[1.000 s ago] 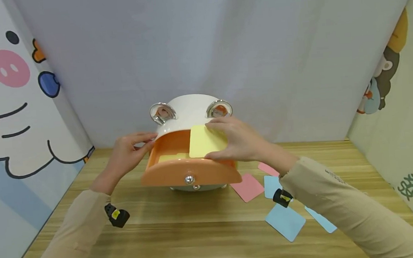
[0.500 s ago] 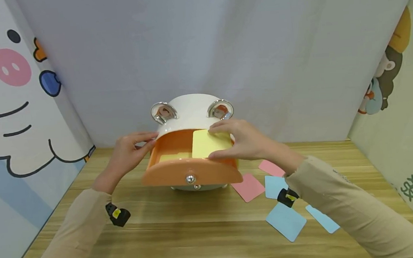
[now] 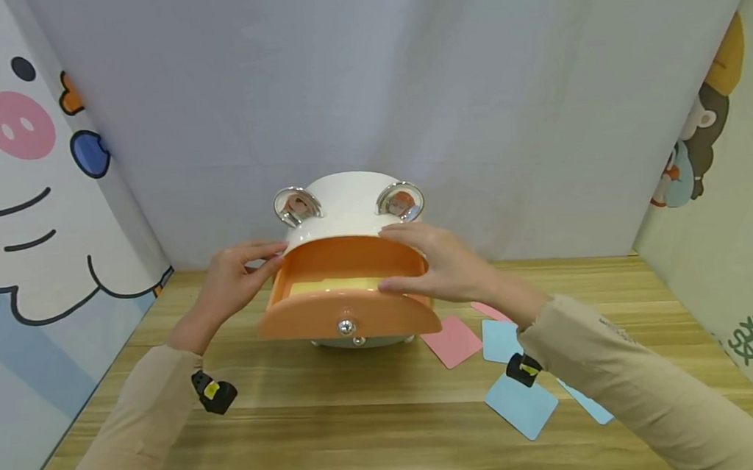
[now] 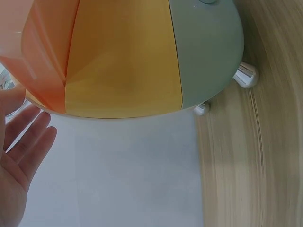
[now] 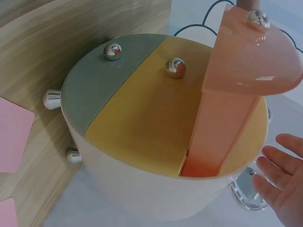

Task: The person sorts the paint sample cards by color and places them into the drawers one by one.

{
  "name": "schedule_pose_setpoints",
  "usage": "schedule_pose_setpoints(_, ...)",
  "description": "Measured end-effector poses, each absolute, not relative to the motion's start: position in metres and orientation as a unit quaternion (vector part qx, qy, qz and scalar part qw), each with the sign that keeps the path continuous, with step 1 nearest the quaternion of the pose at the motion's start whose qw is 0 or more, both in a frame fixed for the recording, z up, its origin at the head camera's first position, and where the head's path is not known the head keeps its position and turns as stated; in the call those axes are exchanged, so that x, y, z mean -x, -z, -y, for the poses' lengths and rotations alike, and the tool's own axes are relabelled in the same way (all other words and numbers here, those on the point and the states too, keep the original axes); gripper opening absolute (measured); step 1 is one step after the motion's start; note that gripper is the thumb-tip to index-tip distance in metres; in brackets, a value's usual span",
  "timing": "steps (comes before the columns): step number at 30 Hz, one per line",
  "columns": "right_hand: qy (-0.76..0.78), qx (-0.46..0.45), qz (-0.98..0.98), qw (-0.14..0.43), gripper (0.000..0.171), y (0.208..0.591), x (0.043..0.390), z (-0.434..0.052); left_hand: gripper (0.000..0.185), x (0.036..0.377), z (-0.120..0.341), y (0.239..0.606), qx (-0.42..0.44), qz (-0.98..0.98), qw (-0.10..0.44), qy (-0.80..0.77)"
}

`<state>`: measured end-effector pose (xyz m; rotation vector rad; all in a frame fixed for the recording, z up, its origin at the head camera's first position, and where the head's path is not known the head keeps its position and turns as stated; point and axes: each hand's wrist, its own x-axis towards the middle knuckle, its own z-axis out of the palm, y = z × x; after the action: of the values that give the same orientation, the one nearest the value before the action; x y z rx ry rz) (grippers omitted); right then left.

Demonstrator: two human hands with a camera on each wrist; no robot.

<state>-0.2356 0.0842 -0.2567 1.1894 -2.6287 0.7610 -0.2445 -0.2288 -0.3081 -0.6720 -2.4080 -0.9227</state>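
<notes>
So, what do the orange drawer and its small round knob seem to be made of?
The orange drawer looks like glossy plastic: smooth, with soft highlights, slightly translucent in the right wrist view. Its knob looks like polished metal or chromed plastic, since it reflects like a mirror.

A wooden table point(image 3: 366, 442) with pale grain stands in a small booth – plain grey-white sheet point(image 3: 364, 81) behind, a cartoon pig panel point(image 3: 20, 182) at the left, a cartoon panel with lettering point(image 3: 738, 184) at the right. The light is soft and even.
</notes>
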Motion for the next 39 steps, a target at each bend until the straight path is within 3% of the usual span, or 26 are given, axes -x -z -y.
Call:
schedule_pose_setpoints(14,-0.309,-0.375,0.87,0.089,0.063,0.258,0.233,-0.13,0.023,0.246,0.23,0.309,0.25,0.876,0.238,0.338)
schedule_pose_setpoints(23,-0.51,-0.3,0.8,0.097,0.033,0.273,0.192,-0.131,0.023,0.245,0.229,0.309,0.243,0.878,0.236,0.338)
schedule_pose_setpoints(26,-0.589,-0.274,0.758,0.059,0.028,0.275,0.175,-0.117,0.023,0.246,0.23,0.309,0.241,0.878,0.238,0.337)
schedule_pose_setpoints(33,-0.673,-0.193,0.707,-0.1,0.033,0.29,0.148,-0.083,0.023,0.246,0.23,0.309,0.242,0.877,0.241,0.338)
schedule_pose_setpoints(39,-0.702,-0.163,0.679,-0.141,0.035,0.308,0.141,-0.057,0.022,0.246,0.229,0.309,0.245,0.877,0.24,0.338)
